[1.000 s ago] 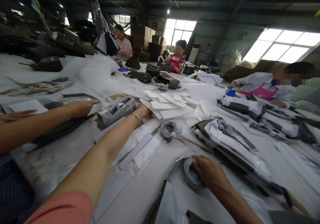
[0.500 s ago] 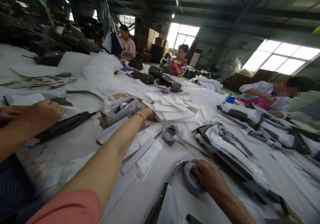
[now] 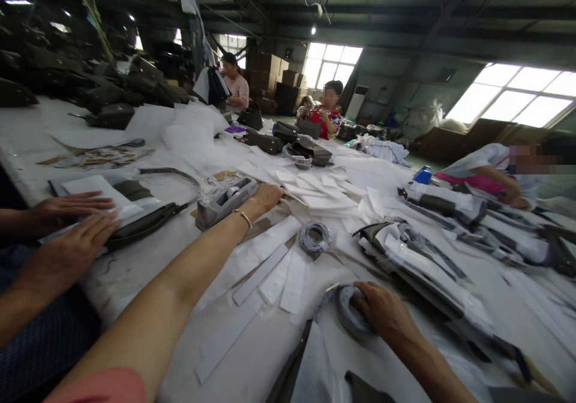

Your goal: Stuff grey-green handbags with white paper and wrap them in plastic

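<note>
My left hand [image 3: 266, 198], with a bracelet on its wrist, reaches to the far end of a grey tape dispenser [image 3: 213, 210]. Its fingers are drawn together; what they pinch, if anything, is too small to make out. At the lower right, my right hand [image 3: 382, 307] grips a coiled bag strap [image 3: 348, 319] wrapped in grey film. This coil joins a dark bag [image 3: 292, 361] partly covered in pale wrapping, cut off by the bottom edge. A second wrapped coil [image 3: 314, 238] lies between my hands. White strips [image 3: 261, 274] are spread beside my left forearm.
At the left, a co-worker's two hands [image 3: 81, 229] press white sheet onto a dark bag [image 3: 144, 223]. White foam pieces [image 3: 319, 190] are heaped beyond the dispenser. Wrapped bags [image 3: 418, 265] lie at the right. Other people sit around the table [image 3: 180, 355].
My left hand has drawn back slightly at the dispenser's end, and its fingers show more. My right hand keeps the coil. The co-worker's hands now lie flatter on the sheet; the view has shifted.
</note>
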A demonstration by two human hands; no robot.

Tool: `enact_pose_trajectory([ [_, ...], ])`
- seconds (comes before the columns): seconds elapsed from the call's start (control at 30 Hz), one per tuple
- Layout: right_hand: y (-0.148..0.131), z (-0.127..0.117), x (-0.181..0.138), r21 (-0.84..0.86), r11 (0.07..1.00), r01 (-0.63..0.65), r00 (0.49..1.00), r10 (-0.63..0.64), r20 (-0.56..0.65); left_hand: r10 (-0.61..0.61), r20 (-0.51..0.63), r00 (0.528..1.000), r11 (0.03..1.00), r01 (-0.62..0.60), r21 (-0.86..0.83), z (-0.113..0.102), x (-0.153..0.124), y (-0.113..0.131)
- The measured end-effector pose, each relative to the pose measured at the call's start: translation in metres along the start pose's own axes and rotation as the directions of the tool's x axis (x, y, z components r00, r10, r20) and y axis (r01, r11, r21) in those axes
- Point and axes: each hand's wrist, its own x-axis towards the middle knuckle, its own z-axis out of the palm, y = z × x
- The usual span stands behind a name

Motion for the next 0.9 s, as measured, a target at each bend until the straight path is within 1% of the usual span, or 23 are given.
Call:
enact_pose_trajectory([
  [0.1,0.0,0.001,0.0,-0.012,1.0,0.003,1.0,-0.004,-0.012,-0.034,0.144,0.989,0.996,0.023,0.081,-0.018,-0.023,-0.009],
  [0.17,0.0,0.002,0.0,-0.021,1.0,0.012,1.0,-0.013,-0.023,-0.066,0.189,0.98,0.994,0.047,0.103,-0.027,-0.038,-0.012],
  [0.23,0.001,0.002,0.0,-0.031,0.999,0.011,0.999,-0.012,-0.03,-0.093,0.192,0.977,0.992,0.076,0.097,-0.034,-0.051,-0.015],
  [0.33,0.001,0.002,0.0,-0.027,1.0,0.011,0.999,-0.012,-0.042,-0.124,0.134,0.983,0.992,0.119,0.043,-0.046,-0.063,-0.018],
  [0.5,0.0,0.001,-0.001,-0.01,1.0,0.016,0.999,-0.017,-0.05,-0.159,-0.048,0.986,0.977,0.15,-0.15,-0.069,-0.066,-0.026],
  [0.57,0.0,0.001,-0.002,-0.016,1.0,0.016,0.998,-0.017,-0.061,-0.169,-0.082,0.982,0.958,0.145,-0.247,-0.076,-0.065,-0.031],
  [0.63,-0.001,0.002,-0.003,-0.015,1.0,0.015,0.997,-0.016,-0.076,-0.186,-0.088,0.979,0.925,0.144,-0.351,-0.079,-0.066,-0.036],
  [0.73,-0.002,0.003,-0.004,0.0,1.0,0.009,0.996,-0.009,-0.09,-0.22,-0.093,0.971,0.842,0.141,-0.52,-0.081,-0.072,-0.043],
  [0.83,-0.003,0.003,-0.005,0.012,1.0,0.014,0.995,-0.013,-0.097,-0.255,-0.097,0.962,0.727,0.125,-0.675,-0.083,-0.084,-0.046],
  [0.9,-0.001,0.003,-0.005,0.033,0.999,0.036,0.996,-0.033,-0.085,-0.267,-0.078,0.96,0.641,0.117,-0.759,-0.088,-0.093,-0.043],
])
